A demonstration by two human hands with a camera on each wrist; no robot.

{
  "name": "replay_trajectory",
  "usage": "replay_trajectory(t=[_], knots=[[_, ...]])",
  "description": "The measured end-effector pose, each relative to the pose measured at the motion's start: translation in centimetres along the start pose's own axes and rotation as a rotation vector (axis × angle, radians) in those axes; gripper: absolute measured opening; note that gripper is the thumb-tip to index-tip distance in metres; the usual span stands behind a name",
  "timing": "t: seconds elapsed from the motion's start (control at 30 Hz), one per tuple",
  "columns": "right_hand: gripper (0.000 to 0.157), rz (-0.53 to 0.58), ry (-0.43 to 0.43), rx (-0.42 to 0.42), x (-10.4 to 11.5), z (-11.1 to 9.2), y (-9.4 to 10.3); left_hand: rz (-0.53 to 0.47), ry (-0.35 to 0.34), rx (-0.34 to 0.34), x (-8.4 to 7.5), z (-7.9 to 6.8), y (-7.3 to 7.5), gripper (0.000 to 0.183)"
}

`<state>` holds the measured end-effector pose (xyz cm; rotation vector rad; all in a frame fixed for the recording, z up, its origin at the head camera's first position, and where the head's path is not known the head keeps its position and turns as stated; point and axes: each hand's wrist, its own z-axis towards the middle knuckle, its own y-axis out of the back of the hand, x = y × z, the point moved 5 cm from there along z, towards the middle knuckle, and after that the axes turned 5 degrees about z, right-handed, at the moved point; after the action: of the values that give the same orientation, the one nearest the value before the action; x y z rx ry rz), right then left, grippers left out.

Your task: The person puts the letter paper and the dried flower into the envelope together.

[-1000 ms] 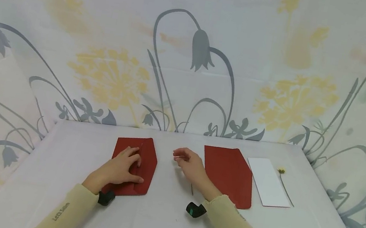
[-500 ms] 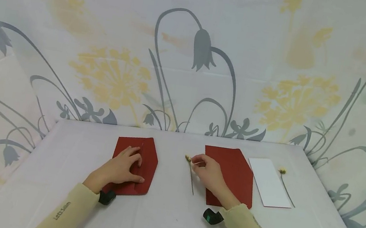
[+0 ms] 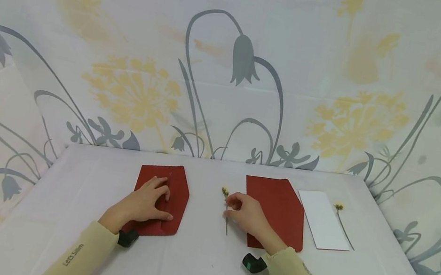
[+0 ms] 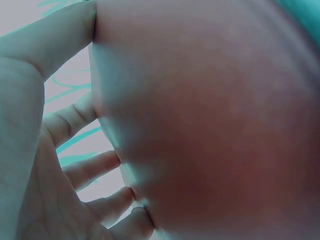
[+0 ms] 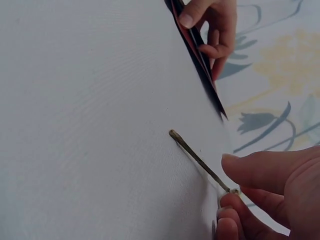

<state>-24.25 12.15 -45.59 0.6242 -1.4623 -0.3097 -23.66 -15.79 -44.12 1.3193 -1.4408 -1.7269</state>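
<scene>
My left hand [image 3: 147, 200] rests on a red envelope [image 3: 182, 193], fingers spread over it and thumb near its pointed flap. In the left wrist view the envelope [image 4: 215, 125] fills most of the picture, with the fingertips at its edge. My right hand [image 3: 249, 214] has its thumb and curled fingers around the thin stem of a small dried yellow flower [image 3: 225, 191] at the table's middle. In the right wrist view the stem [image 5: 200, 162] runs in between thumb and fingers. There the flower head is hidden.
Right of my right hand lies a second red envelope [image 3: 278, 208], partly under the forearm. Beside it are a white card [image 3: 323, 219] and another yellow flower [image 3: 339, 207] on a long stem. Flower-patterned cloth [image 3: 222, 123] rises behind the white table [image 3: 192, 266].
My right hand has moved right from above the flower head, then down to its stem. The stem's lower end has shifted slightly left. The left hand stays on the envelope.
</scene>
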Motion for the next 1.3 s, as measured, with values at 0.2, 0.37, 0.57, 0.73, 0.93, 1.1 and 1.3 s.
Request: replay_trajectory(t=[0.2, 0.37, 0.57, 0.73, 0.93, 1.1, 1.3], knots=[[0.027, 0.001, -0.006, 0.005, -0.2, 0.2, -0.3, -0.003, -0.001, 0.004, 0.1, -0.1, -0.1, 0.04], [0.024, 0.015, 0.002, -0.018, -0.2, 0.2, -0.2, 0.002, -0.008, 0.002, 0.1, 0.0, -0.1, 0.04], [0.019, 0.002, 0.018, -0.057, -0.1, 0.3, -0.1, 0.004, -0.007, -0.001, 0.1, 0.1, 0.0, 0.04], [0.016, -0.007, 0.009, -0.071, -0.1, 0.3, -0.1, 0.003, -0.01, 0.003, 0.0, 0.0, -0.1, 0.041], [0.014, 0.026, -0.033, -0.064, -0.3, 0.4, 0.0, 0.006, -0.013, 0.001, 0.0, 0.1, -0.1, 0.04], [0.014, 0.093, -0.086, -0.039, -1.0, 0.6, 0.0, 0.007, -0.01, 0.002, 0.0, 0.0, -0.1, 0.04], [0.012, 0.119, -0.137, -0.022, -1.2, 0.6, 0.1, 0.007, 0.003, 0.001, 0.0, 0.0, -0.2, 0.04]])
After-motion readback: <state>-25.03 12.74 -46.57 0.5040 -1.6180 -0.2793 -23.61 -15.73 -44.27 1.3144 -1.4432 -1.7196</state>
